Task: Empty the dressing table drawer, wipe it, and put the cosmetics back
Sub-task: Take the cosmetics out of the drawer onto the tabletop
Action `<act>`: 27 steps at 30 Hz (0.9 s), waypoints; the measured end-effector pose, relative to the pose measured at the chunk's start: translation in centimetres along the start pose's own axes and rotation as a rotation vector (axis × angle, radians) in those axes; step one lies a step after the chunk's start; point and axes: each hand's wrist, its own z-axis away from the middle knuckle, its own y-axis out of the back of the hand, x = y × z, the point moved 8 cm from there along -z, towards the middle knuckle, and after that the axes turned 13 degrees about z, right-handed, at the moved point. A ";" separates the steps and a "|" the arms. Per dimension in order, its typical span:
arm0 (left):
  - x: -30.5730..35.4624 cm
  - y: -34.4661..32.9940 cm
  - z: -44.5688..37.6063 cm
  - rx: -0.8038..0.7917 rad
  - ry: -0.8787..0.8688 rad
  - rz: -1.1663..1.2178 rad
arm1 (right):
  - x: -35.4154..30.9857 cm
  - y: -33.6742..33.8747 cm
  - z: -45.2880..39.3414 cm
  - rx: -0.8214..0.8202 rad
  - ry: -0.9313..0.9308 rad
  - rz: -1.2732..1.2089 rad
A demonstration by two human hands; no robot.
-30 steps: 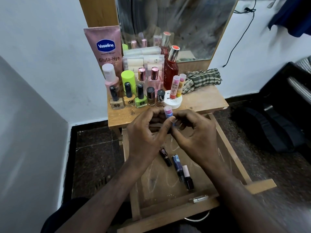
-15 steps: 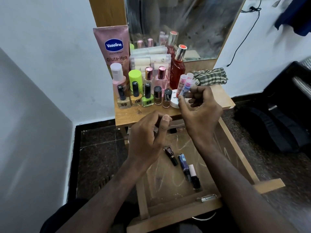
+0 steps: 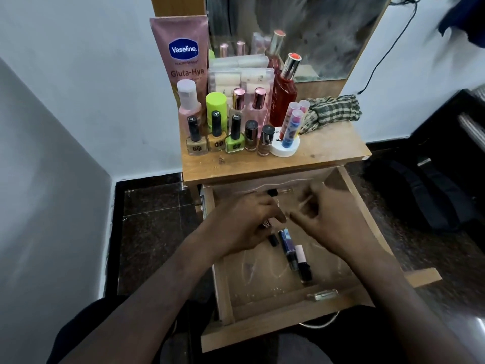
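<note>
The wooden drawer [image 3: 223, 285] is pulled out under the dressing table top [image 3: 328, 151]. My left hand [image 3: 241, 224] is down inside it, fingers curled round a small dark tube [image 3: 273, 240] whose black end sticks out. My right hand [image 3: 325, 219] hovers just right of it, blurred, with loose fingers and nothing in them. Beside them on the drawer floor lie a blue tube [image 3: 286, 240] and a dark bottle with a pink cap [image 3: 303, 264]. The blue-and-pink lip balm stick [image 3: 292, 127] stands on the white jar [image 3: 284, 151].
Nail polish bottles [image 3: 233, 137], lotion tubes and perfume bottles crowd the table top. A checked cloth [image 3: 333, 111] lies at its back right. A small clear vial [image 3: 324, 295] rests by the drawer front. A black bag [image 3: 425, 200] sits on the floor to the right.
My right hand carried the lip balm stick up, left it on the white jar and came back down to the drawer. My left hand dropped onto the dark tube.
</note>
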 end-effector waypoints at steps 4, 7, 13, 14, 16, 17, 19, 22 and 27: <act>-0.3 -1.1 0.1 -0.097 0.063 -0.098 | 2.3 -5.3 2.6 -0.560 -0.090 0.312; -0.8 -1.0 -0.2 -0.075 0.128 -0.114 | 1.9 -6.8 3.6 -0.651 -0.056 0.357; -1.7 -1.1 -0.4 -0.024 0.239 -0.143 | 0.6 -7.0 2.2 -0.547 0.003 0.259; -1.9 -1.0 -0.4 -0.004 0.252 -0.136 | 0.6 -6.6 1.6 -0.494 0.001 0.222; -2.2 -0.6 -0.2 0.058 0.271 -0.087 | 0.8 -5.7 0.4 -0.357 0.003 0.158; -2.3 -0.3 -0.1 0.098 0.274 -0.053 | 1.0 -5.3 0.0 -0.296 -0.002 0.112; -2.5 0.5 0.1 0.190 0.264 -0.008 | 1.7 -4.6 -0.7 -0.219 -0.025 0.006; -2.8 1.4 0.6 0.282 0.268 0.067 | 2.6 -3.5 -0.9 -0.133 -0.068 -0.148; -0.6 4.6 2.0 0.543 0.198 0.313 | 0.7 0.0 0.3 0.067 -0.018 -0.550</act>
